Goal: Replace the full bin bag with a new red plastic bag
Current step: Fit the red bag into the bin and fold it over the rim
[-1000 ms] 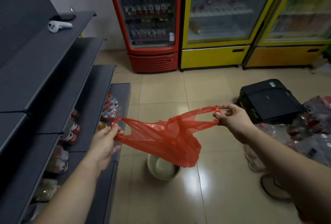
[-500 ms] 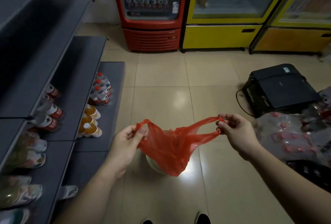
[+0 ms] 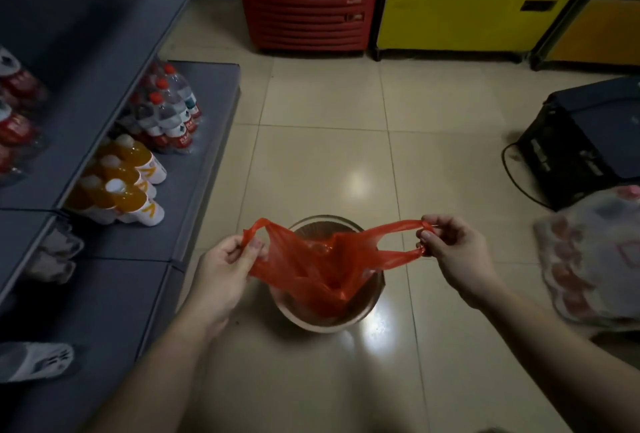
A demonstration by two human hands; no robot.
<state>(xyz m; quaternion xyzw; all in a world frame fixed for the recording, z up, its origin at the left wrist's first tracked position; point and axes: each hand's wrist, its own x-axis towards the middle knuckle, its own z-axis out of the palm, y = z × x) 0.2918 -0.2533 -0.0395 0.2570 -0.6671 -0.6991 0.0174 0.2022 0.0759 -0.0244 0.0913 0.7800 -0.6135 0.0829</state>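
The floor [image 3: 322,162] is laid with glossy beige tiles, on which an overhead light is mirrored as pale glare. Along the left side, grey shelves [image 3: 194,169] are stepped downward, stocked with orange drink bottles [image 3: 128,183] and clear water bottles [image 3: 169,110]. At the far end, a red fridge [image 3: 308,10] is set beside yellow fridges [image 3: 471,17]. A black case [image 3: 585,141] is seen at the right.

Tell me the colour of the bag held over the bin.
Red, translucent plastic bag, seen in the head view.
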